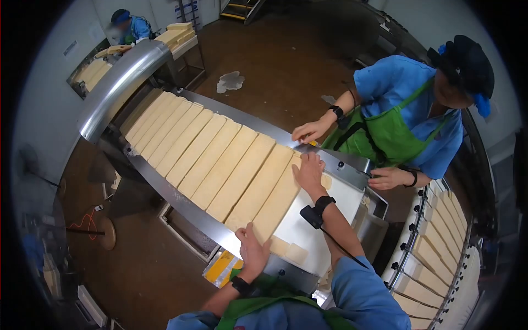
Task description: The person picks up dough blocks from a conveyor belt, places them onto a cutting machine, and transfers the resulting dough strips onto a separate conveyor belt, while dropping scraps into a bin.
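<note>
Pale flat strips of dough (220,157) lie side by side across a conveyor. My left hand (253,253) is at the near end of the last strip (279,192), thumb and fingers bent about its edge. At that strip's far end, my right hand (309,171) has its fingers curled over the dough. The undersides of both ends are hidden by my hands. A small square dough scrap (297,254) lies on the white belt (311,223) beside my left hand. Another scrap (326,181) sits by my right hand.
Across the conveyor stands a co-worker in a green apron (385,137), one hand near its metal edge (242,121). A second conveyor with dough strips (429,250) runs at the right. A curved metal hood (126,82) spans the far end, with another person (132,27) beyond.
</note>
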Motion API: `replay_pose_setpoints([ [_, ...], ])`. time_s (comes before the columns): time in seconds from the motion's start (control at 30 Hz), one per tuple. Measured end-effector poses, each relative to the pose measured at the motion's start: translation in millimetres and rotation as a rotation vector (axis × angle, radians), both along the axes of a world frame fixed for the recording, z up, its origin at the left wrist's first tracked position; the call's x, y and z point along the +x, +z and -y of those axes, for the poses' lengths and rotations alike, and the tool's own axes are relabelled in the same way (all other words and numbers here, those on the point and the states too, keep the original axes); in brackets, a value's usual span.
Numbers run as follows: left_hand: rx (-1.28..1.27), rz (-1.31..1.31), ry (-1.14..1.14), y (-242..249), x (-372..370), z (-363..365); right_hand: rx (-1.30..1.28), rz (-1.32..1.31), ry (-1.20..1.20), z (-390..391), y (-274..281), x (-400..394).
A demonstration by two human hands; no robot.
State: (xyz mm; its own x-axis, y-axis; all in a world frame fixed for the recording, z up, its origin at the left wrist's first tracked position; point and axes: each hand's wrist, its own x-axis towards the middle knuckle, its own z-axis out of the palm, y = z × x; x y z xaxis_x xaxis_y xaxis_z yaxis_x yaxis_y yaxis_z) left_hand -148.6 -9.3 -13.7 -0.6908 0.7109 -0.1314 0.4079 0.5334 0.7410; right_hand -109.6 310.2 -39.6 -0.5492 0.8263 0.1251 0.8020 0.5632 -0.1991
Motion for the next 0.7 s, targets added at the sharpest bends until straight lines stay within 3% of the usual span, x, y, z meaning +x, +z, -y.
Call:
replay_pose_setpoints([
  [0.17, -0.078, 0.069, -0.005, 0.1, -0.8, -4.3, 0.025, -0.038, -0.025, 5.3, 9.2, -5.7],
  [0.33, -0.101, 0.056, -0.037, -0.6, -1.4, -7.5, -0.058, 0.137, -0.053, 1.6, 20.6, -4.3],
  [0.47, -0.095, -0.008, -0.123, 3.4, 9.9, -18.5, 0.150, -0.023, 0.060, -11.5, -27.8, 69.2],
  [0.53, -0.156, 0.000, -0.285, 16.5, 15.9, -27.9, -0.161, -0.027, -0.256, 5.2, -13.4, 121.9],
  [0.63, -0.145, -0.064, -0.426, 19.0, 11.8, -39.5, -0.226, -0.074, -0.485, 39.2, 32.7, 179.2],
  [0.7, -0.143, -0.141, -0.495, 10.6, 9.0, -47.4, -0.110, -0.188, -0.516, 55.2, 14.7, 205.6],
])
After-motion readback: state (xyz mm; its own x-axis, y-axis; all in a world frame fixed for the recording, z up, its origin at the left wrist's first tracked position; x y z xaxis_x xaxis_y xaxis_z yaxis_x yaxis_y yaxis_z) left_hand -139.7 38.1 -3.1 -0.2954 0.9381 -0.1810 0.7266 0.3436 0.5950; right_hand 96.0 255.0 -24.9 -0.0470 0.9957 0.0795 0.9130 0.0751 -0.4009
